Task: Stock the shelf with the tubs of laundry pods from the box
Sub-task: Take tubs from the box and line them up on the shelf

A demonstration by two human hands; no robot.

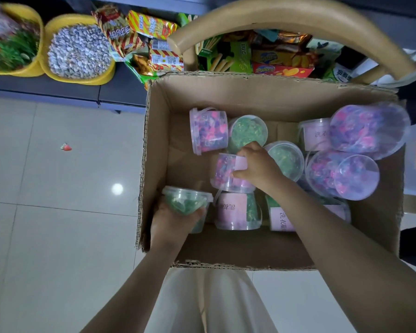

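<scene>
From the head camera, a big cardboard box sits open right in front of the person. It has many clear tubs of laundry pods in it. Some tubs stand up and some lie on their sides, all jumbled together.

The left hand is at the near left corner of the box. Its grip is wrapped round a green tub from below, and the lid is on top.

The right hand reaches into the middle of the box. Its grip is closed round a pink and purple tub that lies tipped on its side on top of other tubs. The thumb and fingers pinch it near its pink label.

Just past this hand are two more green tubs. A purple tub lies on its side near the far left of the box. At the right side, a big purple tub sits high on the pile.

Behind the box is a low dark shelf. On it sit a yellow basket full of pale seeds and a heap of snack packets. A curved tan bar arches over the far side of the box.

On the pale tiled floor, to the left, lies a tiny red strawberry thing.
</scene>
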